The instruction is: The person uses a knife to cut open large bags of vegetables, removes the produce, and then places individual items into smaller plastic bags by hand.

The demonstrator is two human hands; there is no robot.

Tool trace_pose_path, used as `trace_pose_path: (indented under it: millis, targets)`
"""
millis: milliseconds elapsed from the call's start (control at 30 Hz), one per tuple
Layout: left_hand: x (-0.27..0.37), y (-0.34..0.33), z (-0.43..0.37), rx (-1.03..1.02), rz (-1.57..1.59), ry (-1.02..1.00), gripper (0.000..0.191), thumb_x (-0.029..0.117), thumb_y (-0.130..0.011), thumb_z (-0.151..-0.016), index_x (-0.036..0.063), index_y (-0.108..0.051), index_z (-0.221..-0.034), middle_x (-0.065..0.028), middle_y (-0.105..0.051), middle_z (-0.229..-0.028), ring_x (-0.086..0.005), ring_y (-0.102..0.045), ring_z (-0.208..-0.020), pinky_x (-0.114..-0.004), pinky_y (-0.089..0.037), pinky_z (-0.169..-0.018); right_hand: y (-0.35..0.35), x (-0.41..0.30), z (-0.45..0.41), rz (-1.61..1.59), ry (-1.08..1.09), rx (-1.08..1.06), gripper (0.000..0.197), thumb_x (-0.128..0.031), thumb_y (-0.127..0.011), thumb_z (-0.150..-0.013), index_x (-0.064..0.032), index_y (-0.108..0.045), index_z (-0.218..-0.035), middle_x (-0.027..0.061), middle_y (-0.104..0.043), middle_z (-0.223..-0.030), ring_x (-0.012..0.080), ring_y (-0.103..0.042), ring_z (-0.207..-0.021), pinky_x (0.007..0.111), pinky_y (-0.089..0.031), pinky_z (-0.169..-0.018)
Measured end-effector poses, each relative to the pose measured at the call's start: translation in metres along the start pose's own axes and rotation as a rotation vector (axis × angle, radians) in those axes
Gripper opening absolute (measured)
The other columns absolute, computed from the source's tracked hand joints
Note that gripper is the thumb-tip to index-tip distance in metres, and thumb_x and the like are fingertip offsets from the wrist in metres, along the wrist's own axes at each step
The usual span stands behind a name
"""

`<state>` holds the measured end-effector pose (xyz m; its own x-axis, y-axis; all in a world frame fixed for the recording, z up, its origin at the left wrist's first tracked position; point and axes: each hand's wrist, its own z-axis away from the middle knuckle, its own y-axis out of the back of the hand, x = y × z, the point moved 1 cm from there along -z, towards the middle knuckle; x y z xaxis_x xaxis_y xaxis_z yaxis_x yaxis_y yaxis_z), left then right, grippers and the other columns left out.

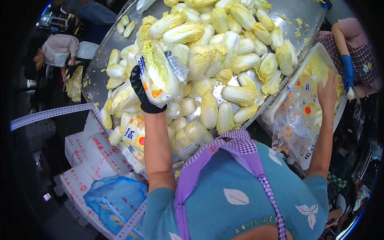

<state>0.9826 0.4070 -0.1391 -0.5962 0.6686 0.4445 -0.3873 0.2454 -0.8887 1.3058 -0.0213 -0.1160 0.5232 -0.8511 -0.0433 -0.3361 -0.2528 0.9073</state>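
My left hand (147, 93), in a black glove, grips a napa cabbage in a printed clear plastic bag (160, 73), held up over the heap. Around it, many loose napa cabbages (240, 94) and some bagged ones (192, 136) cover a metal table (99, 78). Bare, my right hand (328, 90) reaches over a white plastic crate (303, 64) at the right, its fingers at the cabbage leaves and clear printed bags (295, 120) in it. Whether the right fingers hold anything cannot be told.
White cartons with red print (102, 153) are stacked at lower left, beside a blue plastic bag (117, 198). A co-worker with a blue glove (347, 70) stands beyond the crate. Another person (60, 49) bends over cabbage leaves at upper left. A perforated metal strip (54, 115) juts out left.
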Motion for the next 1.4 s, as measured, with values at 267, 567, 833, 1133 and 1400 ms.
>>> trace_pose_path:
  millis: [267, 567, 833, 1133, 1400]
  targets:
    - [-0.033, -0.039, -0.002, -0.145, 0.013, 0.249, 0.066, 0.047, -0.047, -0.088, -0.0015, -0.044, -0.132, -0.0199, -0.053, -0.128, -0.0317, -0.053, -0.115, -0.044, -0.036, -0.105, -0.021, -0.280, -0.009, -1.313, 0.428, -0.353, 0.057, -0.015, -0.070, -0.078, -0.0077, -0.046, -0.130, 0.0068, -0.053, -0.121, 0.0170, -0.053, -0.104, 0.033, -0.042, -0.092]
    - [-0.009, -0.013, -0.005, -0.113, -0.827, 0.264, 0.063, 0.019, -0.065, -0.086, 0.0095, -0.033, -0.140, -0.0067, -0.053, -0.124, -0.0188, -0.057, -0.105, -0.033, -0.051, -0.085, -0.040, -0.335, -0.020, -1.687, 0.280, -0.653, 0.019, -0.016, -0.063, -0.083, -0.0008, -0.056, -0.093, 0.0039, -0.058, -0.083, 0.0106, -0.051, -0.077, 0.026, -0.044, -0.072]
    - [-0.050, -0.025, 0.009, -0.070, -0.308, 0.247, 0.055, 0.012, -0.062, -0.084, -0.0016, -0.041, -0.132, -0.0142, -0.056, -0.123, -0.0242, -0.058, -0.109, -0.037, -0.047, -0.093, -0.043, -0.335, -0.035, -2.097, -0.065, -0.839, 0.015, -0.021, -0.061, -0.091, -0.0059, -0.058, -0.088, -0.0051, -0.059, -0.078, 0.0018, -0.051, -0.071, 0.018, -0.043, -0.066]
    - [-0.057, -0.015, 0.007, 0.053, -1.258, -0.702, 0.060, -0.001, -0.070, -0.074, -0.0006, -0.042, -0.128, -0.0109, -0.055, -0.111, -0.0191, -0.061, -0.089, -0.028, -0.053, -0.072, 0.000, -0.334, -0.003, -1.847, 0.006, -0.865, 0.021, -0.017, -0.064, -0.088, -0.0026, -0.058, -0.103, 0.0000, -0.062, -0.092, 0.0040, -0.055, -0.082, 0.021, -0.046, -0.073]
    - [-0.058, -0.019, 0.016, 0.071, -1.116, -0.513, 0.059, -0.001, -0.074, -0.072, -0.0047, -0.042, -0.121, -0.0090, -0.056, -0.106, -0.0156, -0.060, -0.088, -0.026, -0.053, -0.067, -0.019, -0.334, -0.002, -2.237, -0.390, -0.936, 0.016, -0.013, -0.047, -0.095, -0.0056, -0.050, -0.109, 0.0024, -0.061, -0.090, 0.0102, -0.058, -0.076, 0.024, -0.048, -0.068]
